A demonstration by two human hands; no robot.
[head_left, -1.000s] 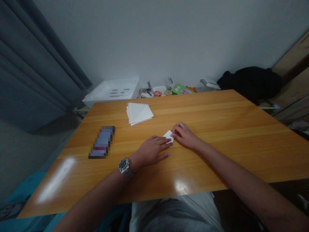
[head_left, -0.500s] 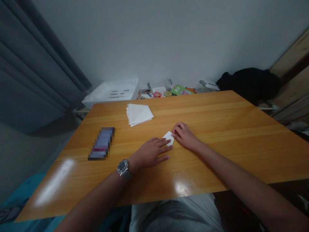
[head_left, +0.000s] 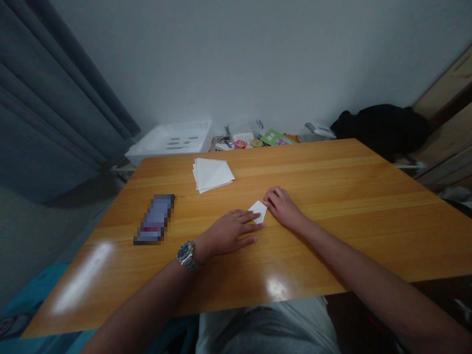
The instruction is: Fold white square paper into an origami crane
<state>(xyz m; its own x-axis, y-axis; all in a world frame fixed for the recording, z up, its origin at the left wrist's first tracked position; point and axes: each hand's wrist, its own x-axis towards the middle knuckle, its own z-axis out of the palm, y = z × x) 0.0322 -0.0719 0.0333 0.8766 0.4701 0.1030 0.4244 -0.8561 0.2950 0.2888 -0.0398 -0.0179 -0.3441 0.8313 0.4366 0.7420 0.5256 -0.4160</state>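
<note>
dim, cool light; glare streaks the surface (head_left: 332, 187) toward its near left corner and spots its near edge; the phone (head_left: 155, 220) is coarsely pixelated.

Head-worn camera looks forward and down across the table (head_left: 317, 182).

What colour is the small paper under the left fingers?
The small paper is white, seen in the head view.

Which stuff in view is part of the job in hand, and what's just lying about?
In the job:
small white paper
left hand, spread partly over it
right hand, at its right corner, grip unclear

Lying about:
paper stack, untouched, possibly related
pixelated slab, likely a phone
white tray
green booklet
black cloth heap
</note>
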